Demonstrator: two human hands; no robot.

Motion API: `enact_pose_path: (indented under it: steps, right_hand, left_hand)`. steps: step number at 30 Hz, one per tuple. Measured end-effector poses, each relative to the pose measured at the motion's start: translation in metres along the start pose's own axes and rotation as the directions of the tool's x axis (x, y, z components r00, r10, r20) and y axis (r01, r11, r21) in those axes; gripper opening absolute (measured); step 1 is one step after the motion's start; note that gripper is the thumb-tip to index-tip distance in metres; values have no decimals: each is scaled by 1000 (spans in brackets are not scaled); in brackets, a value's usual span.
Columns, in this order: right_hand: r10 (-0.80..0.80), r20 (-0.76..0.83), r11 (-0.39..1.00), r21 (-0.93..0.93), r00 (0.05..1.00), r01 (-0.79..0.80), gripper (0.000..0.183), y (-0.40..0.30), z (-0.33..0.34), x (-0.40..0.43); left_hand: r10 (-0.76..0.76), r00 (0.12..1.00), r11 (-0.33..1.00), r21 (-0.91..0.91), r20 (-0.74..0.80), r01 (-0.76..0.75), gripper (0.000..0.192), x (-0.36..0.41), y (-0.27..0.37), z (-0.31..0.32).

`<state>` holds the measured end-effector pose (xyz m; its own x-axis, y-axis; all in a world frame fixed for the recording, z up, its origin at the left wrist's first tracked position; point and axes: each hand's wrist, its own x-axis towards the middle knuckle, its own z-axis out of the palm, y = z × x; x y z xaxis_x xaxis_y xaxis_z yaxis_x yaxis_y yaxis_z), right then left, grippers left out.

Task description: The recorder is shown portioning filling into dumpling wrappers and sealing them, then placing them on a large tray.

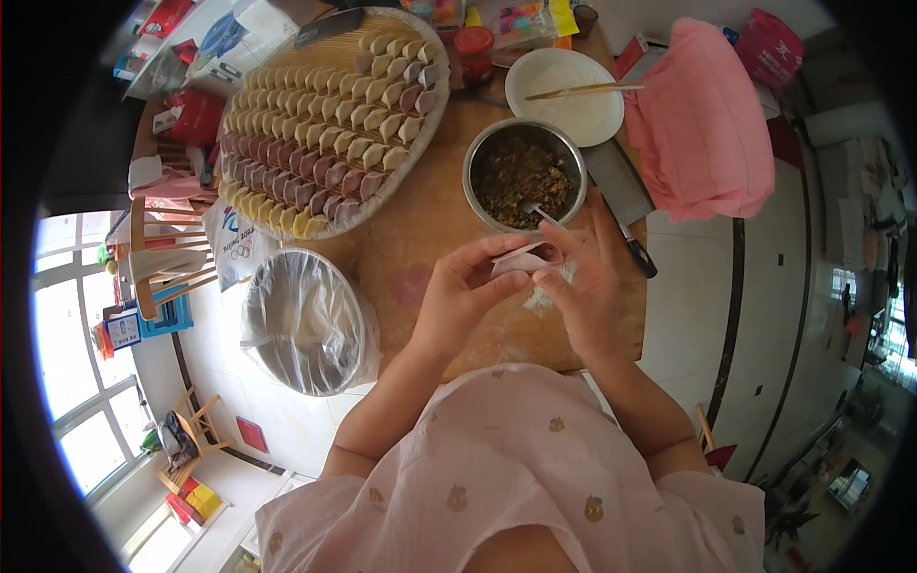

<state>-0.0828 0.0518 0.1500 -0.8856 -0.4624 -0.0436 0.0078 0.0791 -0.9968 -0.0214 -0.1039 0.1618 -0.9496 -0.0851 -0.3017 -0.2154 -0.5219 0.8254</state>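
Note:
A pale pink dumpling wrapper [517, 262], partly folded over, is held between both hands above the wooden table. My left hand [473, 276] pinches one side of it with thumb and fingers. On the other side, my right hand [591, 286] has its thumb and index finger at the wrapper's edge. Just beyond my hands stands a steel bowl [467, 175] of dark chopped filling [519, 172], with a metal spoon [539, 210] resting in it. Another flat pink wrapper [412, 284] lies on the table left of my left hand. White flour [539, 301] shows beneath my hands.
A large round tray [337, 39] carries rows of yellow, white and purple dumplings. A plastic-covered basin [304, 322] stands at left. Behind the bowl are a white plate [566, 64] with chopsticks [580, 91], a cleaver [620, 179], a red-lidded jar [474, 54] and pink cloth [706, 129].

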Motion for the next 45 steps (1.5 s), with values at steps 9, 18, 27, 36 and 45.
enact_pose_path:
  steps: [9, 18, 27, 36, 45]
  right_hand:
    - [-47, 203, 955, 295, 978, -15, 47, -11, 8, 10]
    - [-318, 326, 890, -221, 890, 399, 44, -28, -3, 25]
    - [-285, 350, 751, -498, 892, 435, 34, -30, 1, 22]
    - [-243, 302, 966, -11, 922, 259, 33, -24, 12, 14]
    - [-483, 532, 671, -286, 696, 684, 40, -46, -9, 32]
  left_hand:
    - [50, 998, 982, 179, 35, -56, 34, -8, 4, 7]
    - [167, 976, 858, 468, 139, -213, 26, -11, 23, 11]
    - [206, 977, 657, 731, 62, -185, 36, -13, 47, 18]
    - [236, 969, 922, 299, 74, -248, 62, -9, 7, 21]
    - [369, 731, 289, 676, 575, -678, 67, 8, 37, 6]
